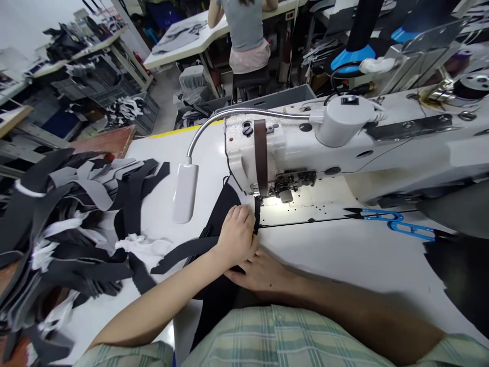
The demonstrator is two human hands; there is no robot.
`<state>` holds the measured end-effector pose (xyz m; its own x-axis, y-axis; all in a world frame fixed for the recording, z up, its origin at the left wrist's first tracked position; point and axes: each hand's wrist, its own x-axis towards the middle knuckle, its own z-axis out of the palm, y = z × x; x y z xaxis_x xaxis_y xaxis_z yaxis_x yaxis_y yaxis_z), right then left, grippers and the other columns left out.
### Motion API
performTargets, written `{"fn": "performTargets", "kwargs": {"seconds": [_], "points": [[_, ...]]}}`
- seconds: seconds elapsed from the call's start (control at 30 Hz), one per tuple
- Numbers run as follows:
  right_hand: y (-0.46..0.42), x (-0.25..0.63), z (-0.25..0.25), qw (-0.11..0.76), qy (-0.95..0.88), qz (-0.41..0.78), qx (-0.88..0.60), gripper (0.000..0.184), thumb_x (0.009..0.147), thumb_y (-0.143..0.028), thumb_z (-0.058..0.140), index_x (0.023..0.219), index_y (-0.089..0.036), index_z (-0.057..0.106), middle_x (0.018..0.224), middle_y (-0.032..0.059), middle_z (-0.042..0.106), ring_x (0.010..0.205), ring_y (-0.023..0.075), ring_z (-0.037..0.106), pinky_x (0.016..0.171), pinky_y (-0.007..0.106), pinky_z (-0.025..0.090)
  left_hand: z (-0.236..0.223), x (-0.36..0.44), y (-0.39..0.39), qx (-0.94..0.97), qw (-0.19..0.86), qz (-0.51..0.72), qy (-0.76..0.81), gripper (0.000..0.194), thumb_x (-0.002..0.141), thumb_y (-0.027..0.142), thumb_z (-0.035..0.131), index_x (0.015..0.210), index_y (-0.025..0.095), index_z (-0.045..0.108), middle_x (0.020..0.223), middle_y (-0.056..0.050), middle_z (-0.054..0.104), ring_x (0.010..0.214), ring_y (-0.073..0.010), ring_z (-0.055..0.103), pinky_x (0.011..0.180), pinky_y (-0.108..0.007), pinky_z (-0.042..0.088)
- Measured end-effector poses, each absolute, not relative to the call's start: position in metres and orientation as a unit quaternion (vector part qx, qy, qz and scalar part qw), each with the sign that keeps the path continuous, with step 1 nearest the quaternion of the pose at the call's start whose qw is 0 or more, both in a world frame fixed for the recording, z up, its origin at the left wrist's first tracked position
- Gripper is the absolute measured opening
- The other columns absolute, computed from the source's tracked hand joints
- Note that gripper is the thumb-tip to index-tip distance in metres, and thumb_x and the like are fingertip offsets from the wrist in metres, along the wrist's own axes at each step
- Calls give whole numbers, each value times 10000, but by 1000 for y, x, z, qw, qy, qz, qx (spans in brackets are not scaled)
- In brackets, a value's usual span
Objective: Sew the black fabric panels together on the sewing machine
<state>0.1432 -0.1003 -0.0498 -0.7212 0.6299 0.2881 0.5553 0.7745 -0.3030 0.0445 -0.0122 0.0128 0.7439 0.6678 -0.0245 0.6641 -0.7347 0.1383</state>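
Note:
A black fabric piece [223, 204] lies on the white sewing table, running from my lap up to the needle area of the white sewing machine [244, 148]. My left hand [239, 232] is on it just in front of the presser foot, fingers curled closed at its edge. Right behind, nearer my body, my right hand [257, 270] grips the same fabric, its fingers partly hidden by the left hand. A dark grey strip [187, 252] passes under my left wrist. The fabric's edge at the needle is partly covered by the machine head.
Piles of black, grey and white strips [87, 224] cover the table's left side. Blue thread snips [382, 215] lie to the right, with another pair beside them. A gooseneck lamp [186, 193] hangs left of the machine head. Another person [246, 35] sits at a table beyond.

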Motion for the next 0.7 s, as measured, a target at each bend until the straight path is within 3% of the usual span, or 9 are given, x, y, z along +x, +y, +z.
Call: {"fn": "performTargets", "kwargs": {"seconds": [0.1,0.27,0.47,0.7], "points": [[-101,144,-52,197,-920,107,-321,441,882,-151,454,1319,-204,473,1204,124,615,1116,249,521,912,435,423,1,42,-13,929,108,59,348,163,702,157,473,840,135,556,1226,-214,506,1189,-364,431,961,-542,429],[-101,144,-55,200,-916,109,-329,436,898,-148,435,1323,-231,474,1175,101,632,1113,224,524,881,389,434,-3,44,-13,926,137,69,346,141,713,154,474,835,145,544,1208,-209,528,1187,-352,448,970,-545,432],[-100,145,-53,200,-917,100,-330,446,900,-172,426,1342,-229,457,1196,95,622,1128,236,510,908,405,420,-1,45,-12,923,134,62,356,442,717,175,493,1151,94,494,1356,-232,451,1236,-354,429,993,-558,408],[-99,148,-42,185,-918,119,-331,431,898,-156,423,1323,-208,471,1216,136,595,1089,242,527,892,422,430,-3,46,-6,916,155,75,361,501,677,163,504,1173,92,507,1382,-217,441,1218,-353,428,977,-560,409]]}}
